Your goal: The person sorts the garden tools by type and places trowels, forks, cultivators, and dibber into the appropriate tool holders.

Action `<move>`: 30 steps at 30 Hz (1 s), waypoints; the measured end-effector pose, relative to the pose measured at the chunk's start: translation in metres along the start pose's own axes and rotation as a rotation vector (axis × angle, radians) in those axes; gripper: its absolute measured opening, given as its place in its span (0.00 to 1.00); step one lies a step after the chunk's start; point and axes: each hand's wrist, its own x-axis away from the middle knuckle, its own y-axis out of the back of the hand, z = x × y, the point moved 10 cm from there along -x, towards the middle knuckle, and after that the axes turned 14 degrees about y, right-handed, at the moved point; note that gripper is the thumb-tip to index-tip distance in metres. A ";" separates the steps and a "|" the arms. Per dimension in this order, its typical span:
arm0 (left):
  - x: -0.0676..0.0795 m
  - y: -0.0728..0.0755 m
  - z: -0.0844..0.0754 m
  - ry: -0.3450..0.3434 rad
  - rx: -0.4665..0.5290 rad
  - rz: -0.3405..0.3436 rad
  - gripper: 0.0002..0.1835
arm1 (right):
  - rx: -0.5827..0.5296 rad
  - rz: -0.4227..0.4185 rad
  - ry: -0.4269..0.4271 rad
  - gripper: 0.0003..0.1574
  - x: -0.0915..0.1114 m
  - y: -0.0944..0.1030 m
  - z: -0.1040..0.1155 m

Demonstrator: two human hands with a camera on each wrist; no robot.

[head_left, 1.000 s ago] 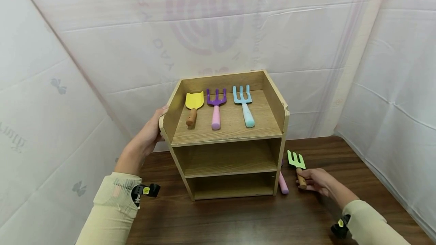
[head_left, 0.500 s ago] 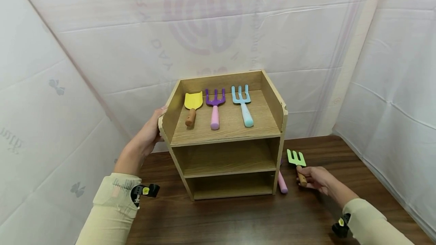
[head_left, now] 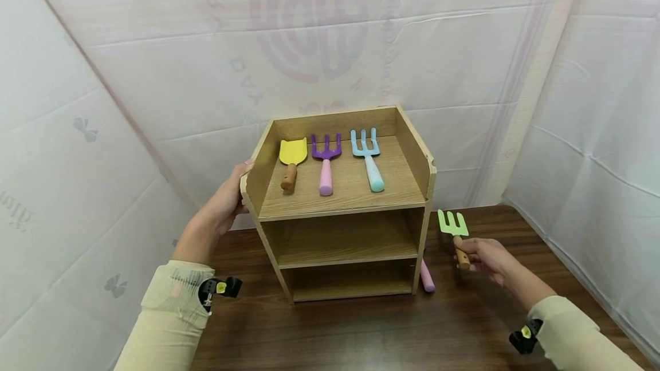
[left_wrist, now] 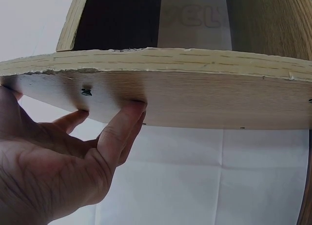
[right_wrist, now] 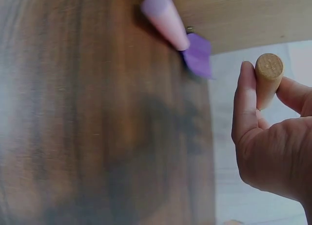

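Observation:
My right hand [head_left: 487,259] pinches the wooden handle [right_wrist: 269,81] of a small hand fork with light green tines [head_left: 454,223], to the right of the wooden shelf unit [head_left: 342,210]. The tines point away from me. In the right wrist view the handle's end faces the camera, between thumb and fingers. My left hand [head_left: 227,199] rests on the unit's left side; the left wrist view shows its fingertips [left_wrist: 134,106] pressed against the outer face of that panel. Lying on the top shelf are a yellow shovel [head_left: 294,153], a purple fork with pink handle [head_left: 326,165] and a light blue fork [head_left: 368,159].
On the dark wood table [head_left: 350,336], against the unit's right side, lies a tool with a pink handle [head_left: 427,276] and a purple head [right_wrist: 199,55], partly hidden in the head view. White sheeting [head_left: 464,73] stands behind and at both sides.
My right hand has moved slightly away from me and to the right, with the green hand fork rising in its grip. The left hand stays at the shelf unit's side.

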 end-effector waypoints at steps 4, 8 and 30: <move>0.000 -0.001 0.000 -0.004 0.001 0.009 0.40 | -0.019 0.021 0.031 0.36 0.000 0.002 0.022; 0.000 0.000 0.000 -0.001 0.003 0.004 0.41 | -0.013 0.045 0.067 0.36 0.001 0.001 0.047; 0.001 0.001 0.001 0.010 0.003 -0.002 0.40 | -0.172 0.038 0.223 0.08 0.012 -0.001 0.167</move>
